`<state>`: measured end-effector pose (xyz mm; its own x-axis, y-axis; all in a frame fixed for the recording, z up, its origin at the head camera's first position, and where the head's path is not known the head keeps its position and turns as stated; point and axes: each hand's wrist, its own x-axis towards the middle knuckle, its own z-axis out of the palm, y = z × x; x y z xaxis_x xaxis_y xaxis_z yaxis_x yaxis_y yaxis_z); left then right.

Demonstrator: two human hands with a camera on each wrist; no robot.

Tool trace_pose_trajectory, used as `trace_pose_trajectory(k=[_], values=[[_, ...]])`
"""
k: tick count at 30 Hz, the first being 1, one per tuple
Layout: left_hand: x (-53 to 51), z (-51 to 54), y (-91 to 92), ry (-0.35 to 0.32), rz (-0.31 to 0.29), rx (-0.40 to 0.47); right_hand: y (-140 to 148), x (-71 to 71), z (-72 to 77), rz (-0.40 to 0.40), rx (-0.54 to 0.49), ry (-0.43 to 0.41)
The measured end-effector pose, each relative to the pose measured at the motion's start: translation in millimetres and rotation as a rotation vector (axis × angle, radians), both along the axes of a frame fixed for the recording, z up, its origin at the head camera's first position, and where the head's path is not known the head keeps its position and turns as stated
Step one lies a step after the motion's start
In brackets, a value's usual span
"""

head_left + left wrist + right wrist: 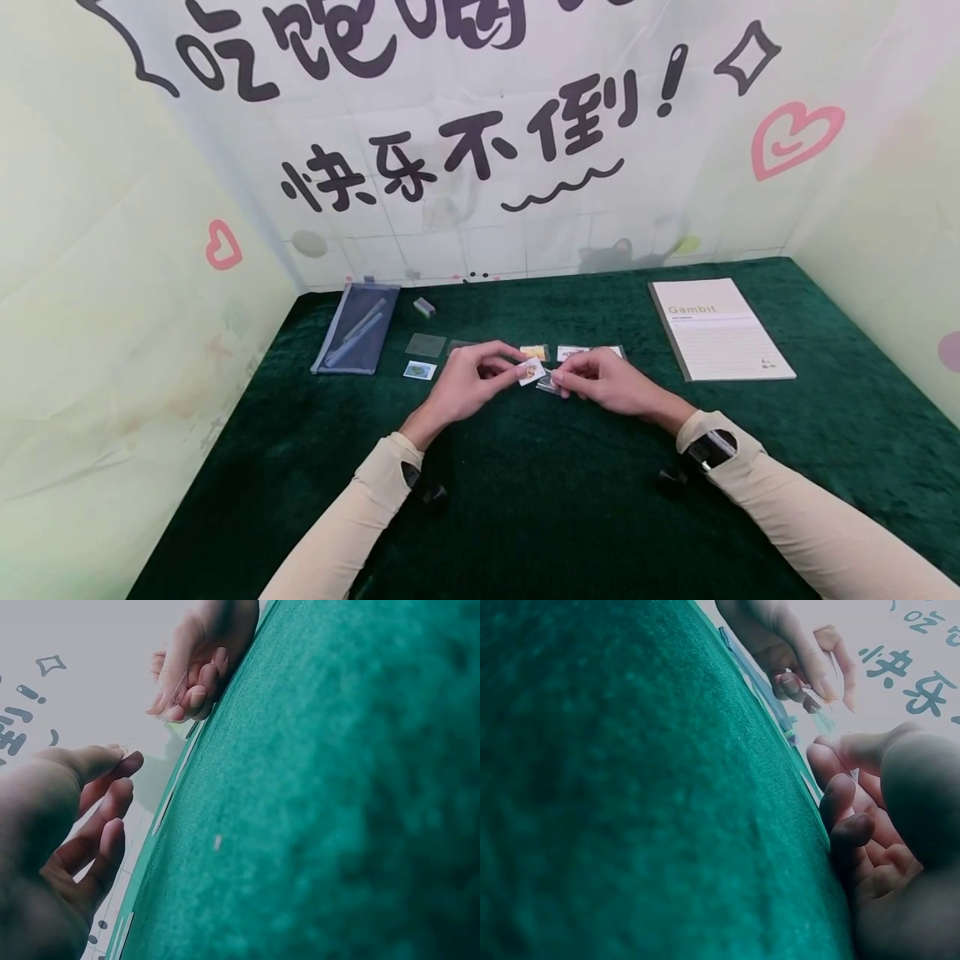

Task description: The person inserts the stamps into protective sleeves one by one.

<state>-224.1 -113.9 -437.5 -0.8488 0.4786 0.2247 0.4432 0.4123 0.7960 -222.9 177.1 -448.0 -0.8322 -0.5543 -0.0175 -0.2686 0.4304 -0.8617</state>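
Card (531, 372): above green worktop (540, 517), between both hands
Left hand (467, 382): thumb and fingertip closed on card's edge
Right hand (611, 383): pinches clear film (179, 691) near card

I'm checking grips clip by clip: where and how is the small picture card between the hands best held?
Probably pinched by the left edge of the small picture card, coming from the person's left, as the left hand does. It is thin and flat, so an edge pinch leaves most of the picture uncovered, and its opposite edge faces the right hand.
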Motion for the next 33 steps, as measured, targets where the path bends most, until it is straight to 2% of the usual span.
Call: trace_pose_trajectory(k=[10,25,33], values=[[-0.4,0.9,-0.4,-0.093,-0.079,-0.012,-0.4,0.0,2.8,-0.02,0.009,0.014],[0.0,-0.3,-1.0,-0.13,-0.123,-0.028,-0.1,0.6,1.3,-0.02,-0.001,0.023],[-0.4,-0.9,-1.2,-0.143,-0.14,-0.025,1.4,2.1,2.6,-0.035,-0.017,-0.02]])
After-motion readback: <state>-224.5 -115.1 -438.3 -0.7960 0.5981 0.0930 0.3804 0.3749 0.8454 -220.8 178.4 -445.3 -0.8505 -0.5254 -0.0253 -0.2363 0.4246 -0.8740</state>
